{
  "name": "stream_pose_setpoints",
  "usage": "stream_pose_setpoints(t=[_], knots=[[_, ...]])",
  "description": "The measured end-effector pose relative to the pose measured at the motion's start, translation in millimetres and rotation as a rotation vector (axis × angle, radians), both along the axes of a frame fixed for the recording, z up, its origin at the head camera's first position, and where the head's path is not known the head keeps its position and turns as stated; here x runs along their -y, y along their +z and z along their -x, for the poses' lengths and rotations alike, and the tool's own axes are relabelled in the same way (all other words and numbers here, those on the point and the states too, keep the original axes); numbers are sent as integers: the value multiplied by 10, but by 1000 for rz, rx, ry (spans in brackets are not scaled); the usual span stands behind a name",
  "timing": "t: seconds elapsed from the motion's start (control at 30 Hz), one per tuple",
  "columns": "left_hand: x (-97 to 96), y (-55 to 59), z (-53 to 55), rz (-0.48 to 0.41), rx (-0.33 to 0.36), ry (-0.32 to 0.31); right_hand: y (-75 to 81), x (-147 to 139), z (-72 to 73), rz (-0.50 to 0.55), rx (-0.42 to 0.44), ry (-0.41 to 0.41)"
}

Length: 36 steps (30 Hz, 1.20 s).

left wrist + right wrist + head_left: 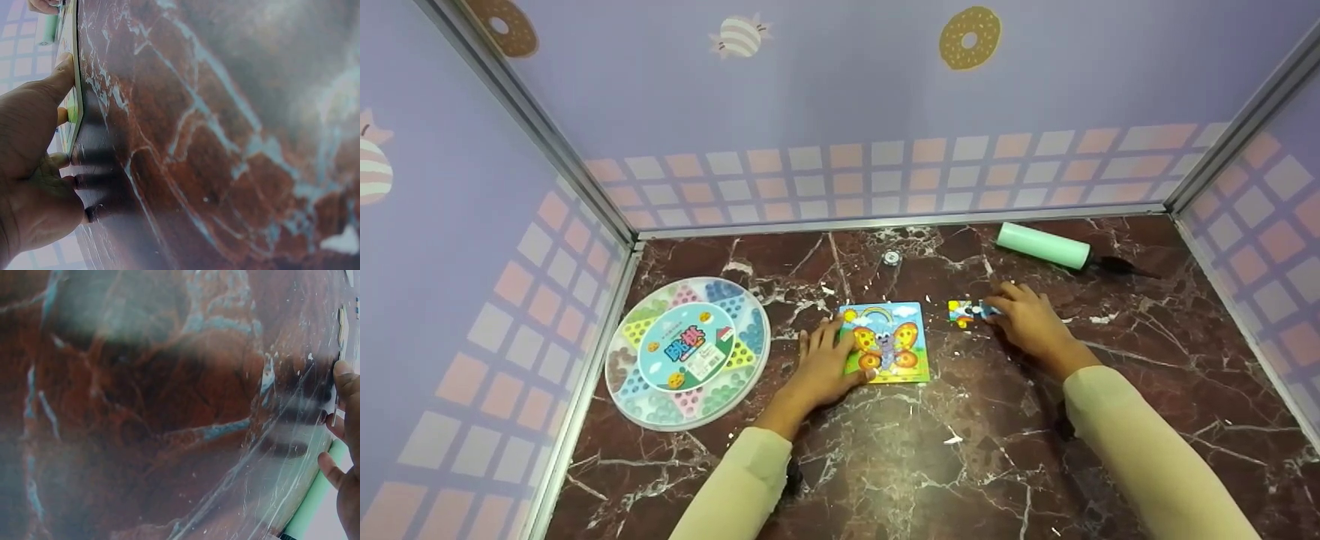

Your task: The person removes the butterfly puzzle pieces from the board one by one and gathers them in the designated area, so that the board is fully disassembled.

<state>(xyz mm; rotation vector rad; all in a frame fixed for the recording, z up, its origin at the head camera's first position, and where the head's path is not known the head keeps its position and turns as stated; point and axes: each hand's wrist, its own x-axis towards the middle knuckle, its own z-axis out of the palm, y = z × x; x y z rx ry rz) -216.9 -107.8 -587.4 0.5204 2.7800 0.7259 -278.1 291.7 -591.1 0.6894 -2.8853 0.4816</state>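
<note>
A square butterfly puzzle [885, 341] with a rainbow and sun lies flat in the middle of the marble surface. My left hand [823, 366] rests at its left side, the thumb [66, 67] on the near edge and other fingers reaching along the left edge, some down on the marble. To the right of the puzzle, my right hand [1030, 319] pinches the right end of a small group of joined puzzle pieces [962, 310]. In the right wrist view, the thumb [344, 371] and a finger meet at the thin edge of a piece. The hand hides part of this group.
On the left lies a round Chinese checkers box [688, 294] with coloured marbles. A mint-green pump [1044, 246] with a black end is at the back right. A small round metallic object [892, 258] sits behind the puzzle. Patterned walls [840, 97] enclose the back and sides.
</note>
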Motion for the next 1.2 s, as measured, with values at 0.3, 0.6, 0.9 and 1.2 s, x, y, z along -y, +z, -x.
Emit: stream_pose_setpoints(t=[0.3,0.6,0.9,1.2], knots=[[-7,-11,7,6,4,7,-15,19,4,2,-35,10],[0,13,-9,-12,5,4,-7,36,37,-6,-2,11],[-4,14,-10,-7,-1,3,36,46,32,-3,38,14],[-12,45,-21,3,1,8,54,70,21,-14,83,-5]])
